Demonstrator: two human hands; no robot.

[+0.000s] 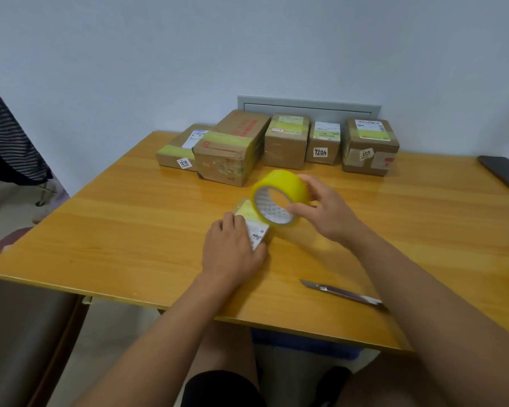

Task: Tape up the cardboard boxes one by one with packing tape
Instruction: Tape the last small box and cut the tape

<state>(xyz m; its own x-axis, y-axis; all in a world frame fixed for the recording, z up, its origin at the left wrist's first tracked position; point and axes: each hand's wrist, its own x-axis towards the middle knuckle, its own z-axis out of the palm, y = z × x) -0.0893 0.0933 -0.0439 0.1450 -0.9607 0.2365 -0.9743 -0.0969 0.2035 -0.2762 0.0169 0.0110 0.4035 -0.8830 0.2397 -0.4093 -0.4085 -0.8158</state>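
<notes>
A small box (254, 227) with a white label lies near the middle of the wooden table (130, 224). My left hand (232, 248) lies over its near part, fingers curled round it. My right hand (326, 212) grips a yellow roll of packing tape (285, 186), held tilted just above the box's far end; a strip of tape runs from the roll onto the box top. Several cardboard boxes (285, 141) with labels and yellowish tape stand in a row at the table's back edge.
A utility knife (343, 293) lies on the table near the front edge, right of my hands. A dark phone (504, 171) rests at the far right. A chair and striped cloth (9, 136) are at the left.
</notes>
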